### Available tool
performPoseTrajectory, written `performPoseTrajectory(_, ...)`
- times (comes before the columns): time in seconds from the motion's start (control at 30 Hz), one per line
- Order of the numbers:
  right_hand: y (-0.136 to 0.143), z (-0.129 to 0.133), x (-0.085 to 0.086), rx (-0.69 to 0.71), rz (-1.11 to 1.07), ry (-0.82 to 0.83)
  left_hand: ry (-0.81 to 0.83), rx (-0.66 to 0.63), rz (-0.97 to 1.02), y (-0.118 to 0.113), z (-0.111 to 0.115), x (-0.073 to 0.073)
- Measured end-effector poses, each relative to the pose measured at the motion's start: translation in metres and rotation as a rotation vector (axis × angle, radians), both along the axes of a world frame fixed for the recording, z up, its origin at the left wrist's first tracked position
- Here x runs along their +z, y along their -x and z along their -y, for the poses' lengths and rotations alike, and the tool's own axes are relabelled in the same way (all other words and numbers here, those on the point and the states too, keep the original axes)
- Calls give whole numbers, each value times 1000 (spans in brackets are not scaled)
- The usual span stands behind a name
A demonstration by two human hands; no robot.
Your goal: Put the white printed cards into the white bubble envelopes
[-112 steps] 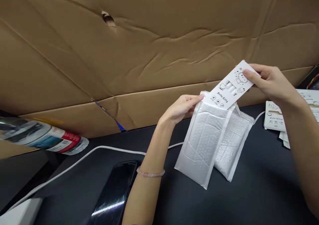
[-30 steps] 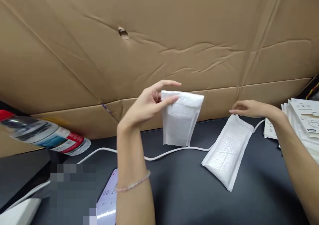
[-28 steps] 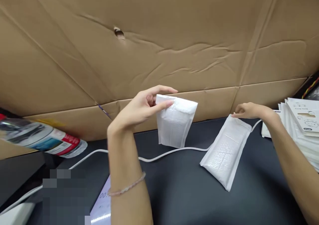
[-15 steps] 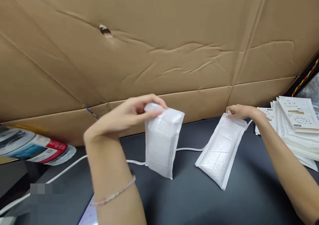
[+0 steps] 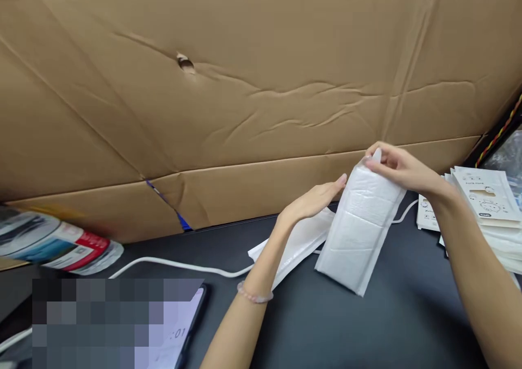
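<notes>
My right hand pinches the top end of a white bubble mailer, holding it tilted over the dark desk. Another white bubble mailer lies beneath my left hand and forearm, which cover part of it. The fingers of my left hand stretch out towards the left edge of the held mailer. They look empty, and I cannot tell whether the fingertips touch it.
A tall cardboard panel stands along the back. White packages with printed cards are stacked at right. A labelled plastic bottle lies at left. A white cable crosses the desk behind a phone.
My left hand has let go of its mailer, which now lies on the desk, and has moved right. My right hand has raised its mailer slightly. The phone shows more fully.
</notes>
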State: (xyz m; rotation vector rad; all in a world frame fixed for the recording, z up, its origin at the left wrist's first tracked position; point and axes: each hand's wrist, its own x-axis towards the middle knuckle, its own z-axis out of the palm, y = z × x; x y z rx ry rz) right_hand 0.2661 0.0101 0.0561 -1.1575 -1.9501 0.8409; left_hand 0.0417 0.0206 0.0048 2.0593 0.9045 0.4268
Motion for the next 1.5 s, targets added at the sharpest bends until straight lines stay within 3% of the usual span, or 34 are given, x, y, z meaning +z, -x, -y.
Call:
performPoseTrajectory(0.07,6,5,5,-96,-183,-34,132,-141,131,4,4,9)
performPoseTrajectory(0.17,8,6,7,-190,-347,-51,128,-207,44,13,3,13)
performPoseTrajectory(0.27,3,4,6,-223,-386,-91,87,-91,-85,25,-1,15)
performPoseTrajectory(0.5,-13,2,6,-154,-234,-388,103,129,119,62,5,40)
performPoseTrajectory(0.73,-18,6,11,101,78,-72,82,152,5,75,10,51)
performPoseTrajectory(0.83,-15,3,8,213,120,75,57,117,-37,70,13,52)
performPoseTrajectory(1.0,-5,-3,-2,237,43,183,22,93,-64,60,16,54)
performPoseTrajectory(1.27,9,-3,-4,211,19,124,-215,247,-219,62,15,59)
performPoseTrajectory(1.5,23,-16,-26,168,-53,22,-277,292,-205,67,15,59)
